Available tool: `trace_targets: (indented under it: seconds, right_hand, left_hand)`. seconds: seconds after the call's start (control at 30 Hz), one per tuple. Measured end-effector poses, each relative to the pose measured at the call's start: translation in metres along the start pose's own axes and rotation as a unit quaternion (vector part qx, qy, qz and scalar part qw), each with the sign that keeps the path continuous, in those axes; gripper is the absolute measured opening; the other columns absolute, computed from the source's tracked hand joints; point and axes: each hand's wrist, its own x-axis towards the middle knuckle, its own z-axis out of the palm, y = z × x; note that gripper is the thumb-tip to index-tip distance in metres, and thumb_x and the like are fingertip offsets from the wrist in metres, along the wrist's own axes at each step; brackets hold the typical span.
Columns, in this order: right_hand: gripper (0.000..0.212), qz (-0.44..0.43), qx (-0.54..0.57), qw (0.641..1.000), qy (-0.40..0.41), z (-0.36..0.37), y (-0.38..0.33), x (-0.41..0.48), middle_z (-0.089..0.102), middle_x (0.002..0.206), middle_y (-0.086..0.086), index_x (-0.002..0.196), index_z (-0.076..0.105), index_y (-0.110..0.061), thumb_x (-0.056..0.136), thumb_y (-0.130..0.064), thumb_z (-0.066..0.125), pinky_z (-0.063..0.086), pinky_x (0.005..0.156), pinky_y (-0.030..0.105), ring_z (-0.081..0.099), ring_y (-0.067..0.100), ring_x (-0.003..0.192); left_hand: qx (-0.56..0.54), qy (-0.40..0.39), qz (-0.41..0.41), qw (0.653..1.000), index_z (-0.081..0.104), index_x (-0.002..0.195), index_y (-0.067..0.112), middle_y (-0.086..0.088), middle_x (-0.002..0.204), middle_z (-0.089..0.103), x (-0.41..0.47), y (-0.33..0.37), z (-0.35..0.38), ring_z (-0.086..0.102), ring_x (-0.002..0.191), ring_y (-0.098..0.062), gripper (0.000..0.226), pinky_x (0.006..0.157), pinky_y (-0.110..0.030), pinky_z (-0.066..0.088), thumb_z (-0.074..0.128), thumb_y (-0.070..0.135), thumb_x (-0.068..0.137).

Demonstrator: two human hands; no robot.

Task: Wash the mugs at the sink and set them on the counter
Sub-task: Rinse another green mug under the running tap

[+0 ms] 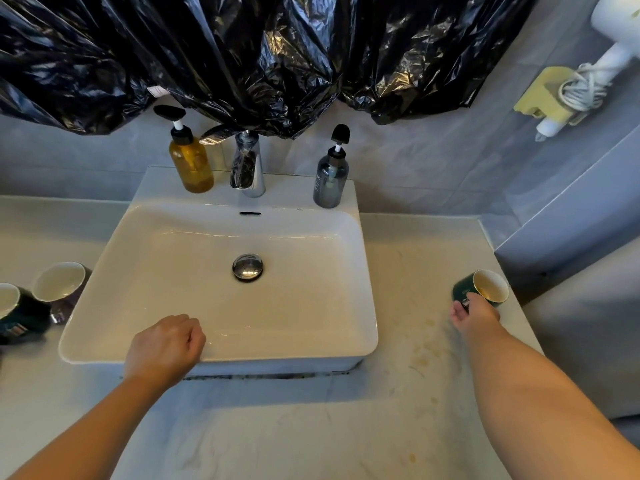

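On the counter (311, 427) to the right of the sink (277, 360), the right hand (476, 315) is gripping the green mug (463, 289) by its handle, with fingers and thumb curling round it. That mug is sitting close to the counter's right edge, and its pale inside is showing. At the sink's near rim, the left hand (166, 344) is resting with its fingers curling into a loose fist and is holding nothing. Left of the sink, a purplish mug (59, 282) and a dark green mug (20, 320) are standing just beside each other on the counter, the second partly cut off by the frame edge. Along the far rim, an amber pump bottle (191, 164), a chrome faucet (250, 171) and a grey pump bottle (330, 180) are standing in a row. Black plastic sheeting (277, 57) is hanging over the wall above them.
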Motion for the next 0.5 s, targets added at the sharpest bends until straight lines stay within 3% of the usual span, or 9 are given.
trace_targets:
  seconds: [0.13,0.3,0.37,0.43,0.5]
  right_hand:
    - [0.045,0.028,0.032,0.999,-0.005,0.000,0.001,-0.009,0.052,0.136,0.014,0.140,0.038,-0.005,0.098,-0.013,0.052,0.050,0.088,0.036,0.058,0.024,0.110]
    - [0.043,0.044,0.027,0.999,0.004,-0.003,0.004,-0.004,0.051,0.138,0.011,0.137,0.041,-0.007,0.099,-0.021,0.053,0.049,0.085,0.034,0.055,0.022,0.102]
    - [0.036,0.057,0.032,0.998,-0.018,-0.004,0.009,-0.003,0.051,0.137,0.009,0.133,0.043,-0.005,0.101,-0.021,0.049,0.049,0.092,0.036,0.056,0.026,0.108]
    - [0.035,0.053,0.035,0.998,-0.029,-0.006,0.013,-0.002,0.058,0.118,0.010,0.135,0.043,-0.004,0.103,-0.016,0.044,0.050,0.095,0.036,0.060,0.027,0.102]
    - [0.023,0.036,0.031,0.999,-0.023,-0.007,0.014,-0.002,0.051,0.085,0.006,0.122,0.051,-0.005,0.101,-0.011,0.043,0.051,0.075,0.026,0.053,0.019,0.074]
  left_hand:
    - [-0.001,0.002,0.005,1.000,0.048,0.056,0.022,0.008,0.055,0.044,0.000,0.001,-0.001,0.046,0.057,-0.017,0.035,0.048,-0.026,0.025,0.056,0.013,0.089]
    - [-0.003,0.009,0.013,1.000,0.047,0.054,0.023,0.009,0.052,0.042,0.000,0.000,0.001,0.045,0.053,-0.016,0.037,0.046,-0.023,0.024,0.059,0.011,0.087]
    - [-0.001,0.014,0.018,1.000,0.047,0.054,0.023,0.009,0.052,0.042,0.000,-0.001,0.002,0.045,0.053,-0.016,0.036,0.046,-0.023,0.024,0.056,0.014,0.088]
    - [-0.004,0.019,0.022,1.000,0.046,0.053,0.023,0.009,0.051,0.041,0.000,-0.002,0.003,0.045,0.052,-0.017,0.036,0.046,-0.023,0.024,0.053,0.016,0.088]
    - [-0.005,0.018,0.020,1.000,0.045,0.053,0.023,0.008,0.051,0.041,0.000,-0.002,0.004,0.045,0.052,-0.016,0.037,0.046,-0.023,0.025,0.056,0.013,0.088]
